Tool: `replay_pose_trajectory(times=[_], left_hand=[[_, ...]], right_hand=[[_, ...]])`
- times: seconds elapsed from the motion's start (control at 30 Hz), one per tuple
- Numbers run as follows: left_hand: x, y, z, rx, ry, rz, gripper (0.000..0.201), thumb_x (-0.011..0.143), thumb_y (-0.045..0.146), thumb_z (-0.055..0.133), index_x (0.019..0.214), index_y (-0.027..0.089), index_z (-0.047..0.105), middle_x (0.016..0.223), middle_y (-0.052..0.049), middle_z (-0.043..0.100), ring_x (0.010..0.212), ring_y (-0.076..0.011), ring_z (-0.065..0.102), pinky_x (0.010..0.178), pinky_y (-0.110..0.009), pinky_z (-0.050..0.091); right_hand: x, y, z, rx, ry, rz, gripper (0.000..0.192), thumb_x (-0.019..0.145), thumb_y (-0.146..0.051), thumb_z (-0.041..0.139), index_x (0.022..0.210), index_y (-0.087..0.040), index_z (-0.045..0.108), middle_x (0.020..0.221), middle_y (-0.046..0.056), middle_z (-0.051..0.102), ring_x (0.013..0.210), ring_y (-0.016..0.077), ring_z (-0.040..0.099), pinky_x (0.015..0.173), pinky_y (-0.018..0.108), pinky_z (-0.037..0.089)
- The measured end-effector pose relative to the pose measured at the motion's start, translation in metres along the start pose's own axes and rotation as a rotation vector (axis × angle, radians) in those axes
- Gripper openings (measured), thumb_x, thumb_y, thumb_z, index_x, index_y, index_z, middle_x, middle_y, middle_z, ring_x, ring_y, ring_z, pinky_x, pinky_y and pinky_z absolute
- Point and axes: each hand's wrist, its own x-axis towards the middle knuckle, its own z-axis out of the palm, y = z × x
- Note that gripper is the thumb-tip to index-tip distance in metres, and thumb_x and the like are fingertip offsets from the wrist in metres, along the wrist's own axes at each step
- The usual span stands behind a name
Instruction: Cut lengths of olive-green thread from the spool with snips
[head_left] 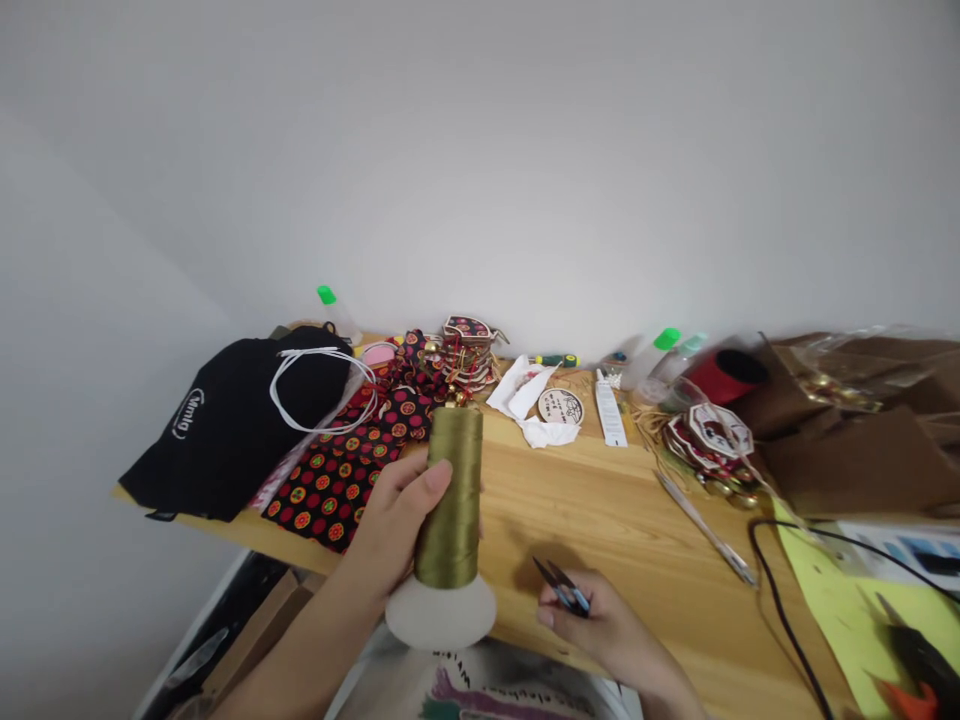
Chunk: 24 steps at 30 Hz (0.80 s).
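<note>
The left hand (394, 520), fingers clamped around it, holds an olive thread spool (450, 510) upright above the near tabletop (600, 520) edge. The right hand (607, 625), fingers closed on them, holds thread snips (562, 585) at that edge. Bare wood lies beyond both hands. Farther left: patterned fabric (337, 480) and a black bag (232, 420). Farther right: tweezers (705, 528), a black cable (780, 600), ornaments (712, 440).

Plain white wall (480, 150) fills the upper half w/ soft, even light, no hard shadows. A light wood table (600, 520) w/ visible grain stands against it, its left end just short of a 2nd white wall (67, 400) at the corner. Below the table's left edge, a dark strip of floor (225, 610) shows.
</note>
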Motion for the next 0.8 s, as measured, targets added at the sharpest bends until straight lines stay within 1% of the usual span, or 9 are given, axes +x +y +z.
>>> replay_pose_trajectory(times=[0.13, 0.3, 0.43, 0.57, 0.67, 0.73, 0.8], left_hand=[[-0.001, -0.001, -0.001, -0.013, -0.033, -0.017, 0.06, 0.049, 0.07, 0.063, 0.07, 0.013, 0.059, 0.046, -0.003, 0.059, 0.036, -0.0135, 0.051, 0.036, -0.024, 0.04], [-0.01, 0.004, 0.004, 0.006, -0.012, 0.003, 0.055, 0.06, 0.066, 0.057, 0.073, 0.014, 0.059, 0.05, -0.002, 0.058, 0.04, -0.0118, 0.051, 0.04, -0.023, 0.04], [-0.015, 0.008, 0.006, -0.005, 0.008, 0.0, 0.055, 0.06, 0.067, 0.056, 0.075, 0.014, 0.059, 0.052, -0.002, 0.058, 0.043, -0.0117, 0.051, 0.041, -0.023, 0.04], [-0.012, 0.008, 0.004, -0.027, 0.027, 0.002, 0.053, 0.063, 0.065, 0.054, 0.075, 0.014, 0.058, 0.055, -0.003, 0.057, 0.045, -0.011, 0.049, 0.042, -0.023, 0.039], [-0.004, 0.007, 0.003, -0.057, 0.019, 0.096, 0.049, 0.067, 0.064, 0.049, 0.069, 0.016, 0.056, 0.054, -0.002, 0.054, 0.047, -0.0109, 0.048, 0.048, -0.024, 0.043], [0.002, 0.006, 0.002, -0.065, -0.017, 0.194, 0.048, 0.07, 0.063, 0.044, 0.062, 0.017, 0.053, 0.054, -0.002, 0.052, 0.052, -0.0126, 0.049, 0.055, -0.027, 0.046], [0.007, 0.005, 0.001, -0.084, -0.068, 0.25, 0.048, 0.073, 0.062, 0.038, 0.059, 0.018, 0.051, 0.06, -0.004, 0.056, 0.062, -0.0153, 0.053, 0.064, -0.03, 0.048]], right_hand=[[0.0, 0.002, 0.0, -0.006, 0.001, -0.001, 0.035, 0.073, -0.05, 0.061, 0.068, -0.016, 0.053, 0.059, -0.003, 0.04, 0.056, 0.0091, 0.036, 0.053, 0.022, 0.032], [0.0, 0.004, 0.0, -0.013, 0.016, -0.021, 0.036, 0.073, -0.051, 0.061, 0.069, -0.015, 0.057, 0.059, -0.003, 0.042, 0.055, 0.0085, 0.037, 0.053, 0.021, 0.033], [0.001, 0.002, -0.001, -0.004, 0.021, -0.033, 0.035, 0.073, -0.049, 0.062, 0.068, -0.015, 0.057, 0.058, -0.003, 0.042, 0.055, 0.0087, 0.037, 0.052, 0.021, 0.033], [0.001, 0.001, -0.001, -0.004, 0.011, -0.033, 0.035, 0.073, -0.05, 0.062, 0.067, -0.016, 0.056, 0.058, -0.003, 0.04, 0.055, 0.0085, 0.035, 0.052, 0.021, 0.032], [0.0, 0.002, -0.002, -0.003, 0.0, -0.029, 0.035, 0.074, -0.049, 0.061, 0.068, -0.016, 0.055, 0.059, -0.003, 0.04, 0.055, 0.0084, 0.035, 0.052, 0.021, 0.031], [0.0, 0.003, -0.002, -0.003, -0.005, -0.021, 0.034, 0.074, -0.049, 0.061, 0.069, -0.016, 0.054, 0.06, -0.004, 0.04, 0.056, 0.0085, 0.035, 0.053, 0.021, 0.031], [0.0, 0.002, -0.002, -0.004, -0.013, -0.016, 0.033, 0.074, -0.048, 0.061, 0.07, -0.016, 0.054, 0.06, -0.003, 0.04, 0.056, 0.0087, 0.035, 0.053, 0.021, 0.031]])
